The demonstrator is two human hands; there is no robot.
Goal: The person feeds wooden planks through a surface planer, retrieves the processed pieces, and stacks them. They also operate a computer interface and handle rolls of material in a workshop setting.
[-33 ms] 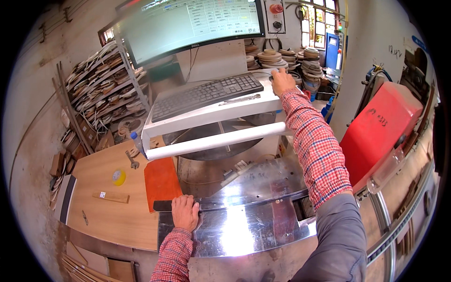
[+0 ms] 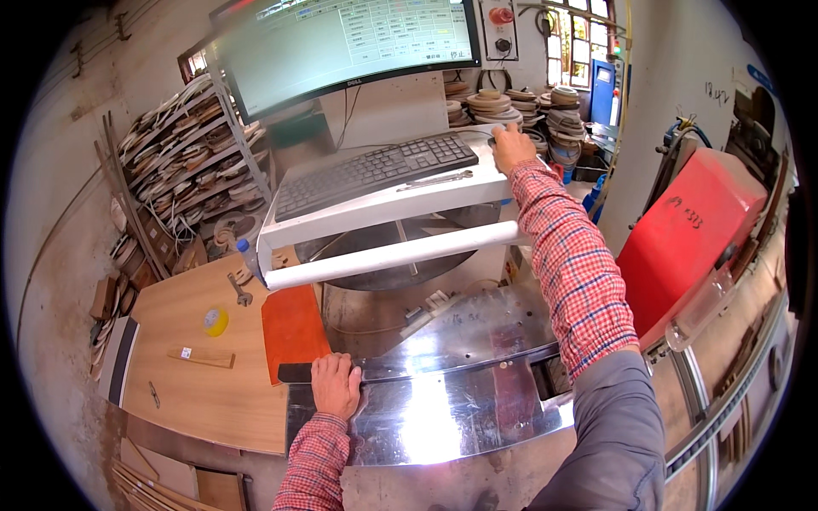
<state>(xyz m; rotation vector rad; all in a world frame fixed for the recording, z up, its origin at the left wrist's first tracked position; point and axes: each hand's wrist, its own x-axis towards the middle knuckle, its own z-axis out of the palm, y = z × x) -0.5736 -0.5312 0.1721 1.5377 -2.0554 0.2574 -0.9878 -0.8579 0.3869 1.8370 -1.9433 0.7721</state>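
My right hand [image 2: 513, 148] is at the right end of a white keyboard tray [image 2: 383, 204], closed over a dark computer mouse [image 2: 492, 142] that it mostly hides. Left of it lies a black keyboard [image 2: 375, 175], with a metal wrench [image 2: 436, 180] along the tray's front. Lower down, my left hand [image 2: 336, 390] has its fingers bent over a dark-ended metal bar [image 2: 396, 368] at the edge of a shiny metal machine table [image 2: 460, 417]. Above the tray hangs a lit monitor [image 2: 349, 43] with a table of entries on its screen.
A wooden board [image 2: 213, 409] at left bears an orange sheet [image 2: 292, 328], a yellow tape roll [image 2: 216, 321], a wrench [image 2: 239, 289] and a wood strip [image 2: 201, 357]. A red machine cover [image 2: 694, 230] stands at right. Shelves of coiled strips [image 2: 192, 153] line the back left.
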